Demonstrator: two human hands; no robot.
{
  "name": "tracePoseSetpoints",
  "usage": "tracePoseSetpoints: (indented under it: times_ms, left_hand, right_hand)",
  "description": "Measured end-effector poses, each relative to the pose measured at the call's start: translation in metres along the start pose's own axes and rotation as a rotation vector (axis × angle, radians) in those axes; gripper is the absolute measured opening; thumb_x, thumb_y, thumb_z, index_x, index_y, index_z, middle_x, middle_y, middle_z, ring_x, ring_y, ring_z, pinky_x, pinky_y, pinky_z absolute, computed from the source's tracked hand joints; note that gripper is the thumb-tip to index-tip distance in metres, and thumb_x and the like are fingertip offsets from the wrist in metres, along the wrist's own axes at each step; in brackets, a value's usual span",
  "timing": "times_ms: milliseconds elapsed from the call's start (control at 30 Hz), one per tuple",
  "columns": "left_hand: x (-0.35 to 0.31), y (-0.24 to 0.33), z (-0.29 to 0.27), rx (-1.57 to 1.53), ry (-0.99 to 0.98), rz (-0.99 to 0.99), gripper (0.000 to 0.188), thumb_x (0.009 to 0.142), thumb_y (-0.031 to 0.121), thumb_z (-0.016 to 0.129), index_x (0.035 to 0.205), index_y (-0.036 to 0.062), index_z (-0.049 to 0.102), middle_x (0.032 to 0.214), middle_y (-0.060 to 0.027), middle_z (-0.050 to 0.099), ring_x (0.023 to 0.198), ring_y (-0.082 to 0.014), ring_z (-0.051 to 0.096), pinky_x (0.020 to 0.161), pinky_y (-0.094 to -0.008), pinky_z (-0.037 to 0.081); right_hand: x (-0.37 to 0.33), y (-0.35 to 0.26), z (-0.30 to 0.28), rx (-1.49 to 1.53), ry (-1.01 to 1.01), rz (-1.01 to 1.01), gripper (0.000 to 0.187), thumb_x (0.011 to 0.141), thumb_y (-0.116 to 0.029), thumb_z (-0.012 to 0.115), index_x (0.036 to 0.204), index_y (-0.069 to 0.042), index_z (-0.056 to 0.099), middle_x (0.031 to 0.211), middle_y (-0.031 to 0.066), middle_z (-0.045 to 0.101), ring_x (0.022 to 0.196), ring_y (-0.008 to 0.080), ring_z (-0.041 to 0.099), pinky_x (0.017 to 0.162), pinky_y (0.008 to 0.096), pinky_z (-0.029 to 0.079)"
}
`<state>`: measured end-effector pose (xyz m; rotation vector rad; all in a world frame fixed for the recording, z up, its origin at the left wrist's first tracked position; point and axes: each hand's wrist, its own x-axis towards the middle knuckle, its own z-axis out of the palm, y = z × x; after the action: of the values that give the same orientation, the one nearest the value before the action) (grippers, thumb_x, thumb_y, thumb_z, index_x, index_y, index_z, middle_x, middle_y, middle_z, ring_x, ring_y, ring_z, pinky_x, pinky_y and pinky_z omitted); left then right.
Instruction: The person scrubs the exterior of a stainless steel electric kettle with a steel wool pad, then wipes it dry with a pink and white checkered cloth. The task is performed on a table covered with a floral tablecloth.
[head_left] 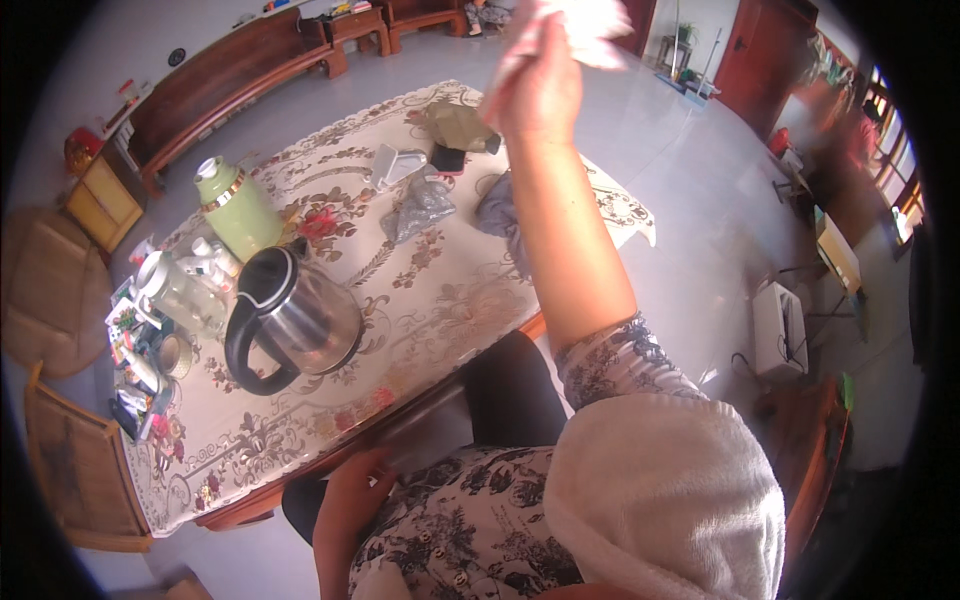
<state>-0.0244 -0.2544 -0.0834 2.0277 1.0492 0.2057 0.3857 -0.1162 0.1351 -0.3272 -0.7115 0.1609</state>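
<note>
My right arm stretches up over the far side of the table, and my right hand (543, 100) is closed around a white and pink cloth (585, 35), overexposed and blurred at the top edge. My left hand (362, 488) hangs low by the near table edge, in shadow, its fingers loosely apart with nothing seen in them. A thick white towel (665, 490) lies against my right side. Beside my raised forearm, on the table, are a grey cloth (497, 208), a crumpled clear plastic bag (420, 207), a white plastic piece (397, 165) and an olive-green bag (458, 126).
A steel kettle (310, 320) with a black handle, a green thermos (237, 210), a glass jar (185, 295) and several small bottles crowd the left of the flowered tablecloth (440, 310). Wooden chairs (75, 460) flank the table; a long bench (230, 85) lines the far wall.
</note>
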Motion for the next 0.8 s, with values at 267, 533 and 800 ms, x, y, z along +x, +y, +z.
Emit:
tracePoseSetpoints:
  times_ms: [267, 533, 800]
  left_hand:
    - [-0.009, 0.020, -0.022, 0.061, 0.052, 0.067, 0.036, 0.085, 0.014, 0.067, 0.119, 0.0046, 0.062, 0.094, -0.0105, 0.067, 0.086, -0.0186, 0.064, 0.079, -0.0303, 0.050]
    - [-0.020, -0.012, -0.064, -0.160, 0.461, 0.182, 0.027, 0.090, 0.006, 0.064, 0.116, 0.0030, 0.062, 0.106, -0.0042, 0.064, 0.093, -0.0123, 0.059, 0.085, -0.0263, 0.048]
    - [0.041, -0.046, -0.093, -0.348, 1.008, 0.230, 0.045, 0.092, 0.009, 0.061, 0.134, 0.0026, 0.046, 0.129, -0.0121, 0.049, 0.113, -0.0215, 0.050, 0.093, -0.0321, 0.044]
  right_hand:
    - [-0.140, 0.067, 0.011, -0.234, -0.109, 0.898, 0.075, 0.096, -0.055, 0.044, 0.132, 0.010, 0.045, 0.130, 0.0195, 0.055, 0.115, 0.0228, 0.054, 0.101, 0.0324, 0.039]
    - [-0.226, 0.073, 0.015, -0.183, -0.186, 1.114, 0.084, 0.092, -0.063, 0.045, 0.128, 0.014, 0.046, 0.130, 0.0243, 0.052, 0.118, 0.0251, 0.050, 0.103, 0.0343, 0.037]
    - [-0.243, 0.063, -0.005, -0.112, -0.257, 1.093, 0.079, 0.089, -0.063, 0.050, 0.129, 0.005, 0.051, 0.122, 0.0172, 0.058, 0.109, 0.0221, 0.056, 0.096, 0.0342, 0.043]
